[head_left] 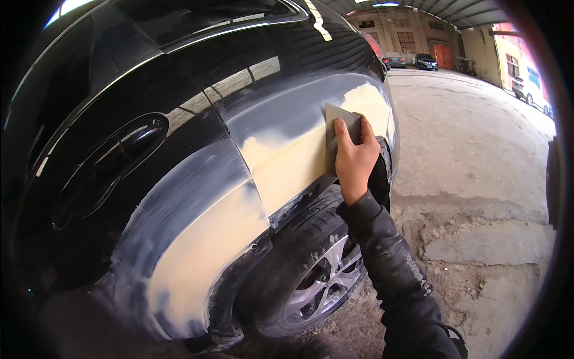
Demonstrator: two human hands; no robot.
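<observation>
Hand: our right hand (354, 160), fingers gripping grey flat sanding block (341, 122) | pressed on black car's cream-filled rear fender (287, 161) | silver alloy wheel (326, 278) at 6 o'clock.

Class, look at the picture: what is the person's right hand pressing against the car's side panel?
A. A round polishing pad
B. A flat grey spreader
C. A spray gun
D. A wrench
B: the right hand holds a flat grey spreader flat against the pale filler patch on the black car, above the wheel.
</observation>
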